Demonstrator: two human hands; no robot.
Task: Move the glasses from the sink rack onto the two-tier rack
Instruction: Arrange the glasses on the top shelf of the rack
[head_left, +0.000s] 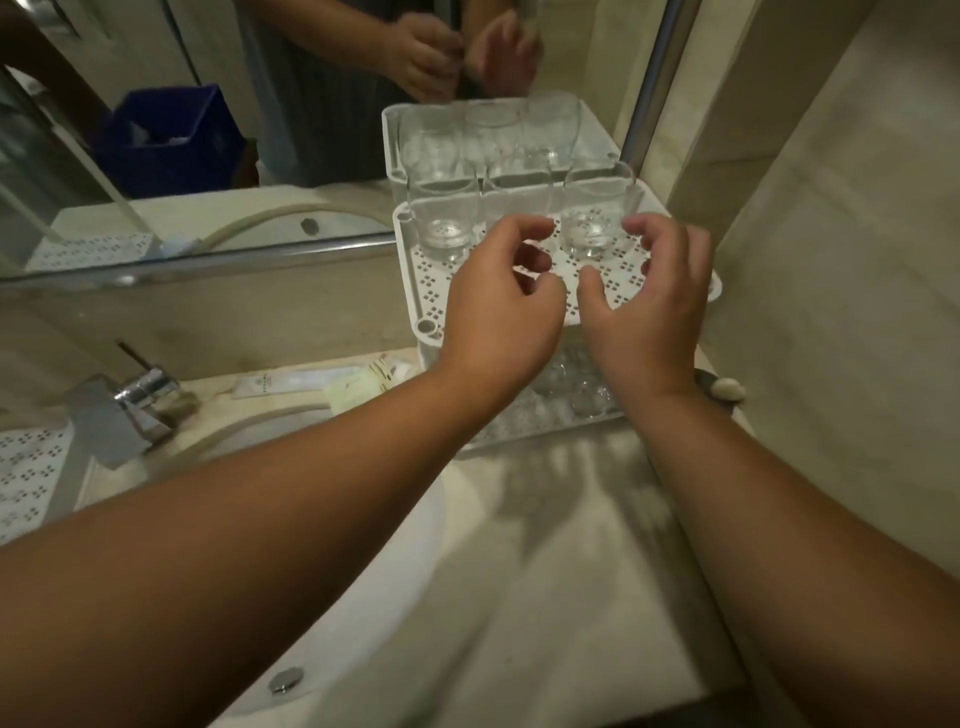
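Both hands, left (501, 296) and right (649, 296), loosely curled, empty, above rack (431, 306) top tier, near glasses (592, 218). Between placements, seemingly; next, back for another glass.

The white plastic two-tier rack (431, 306) stands on the pale stone counter (571, 545), at the back by the big wall mirror (208, 130). Three clear drinking glasses (592, 218) stand in a row on the rack's top tier, along its far edge. More clear glasses (582, 395) sit on its bottom tier. Both hands are above the front of the top tier, the left hand (504, 306) beside the right hand (649, 306). Left of the rack lie small flat packets (317, 382), then the shiny metal tap (124, 410). The round white sink (395, 561) is in front of the rack, to the left.
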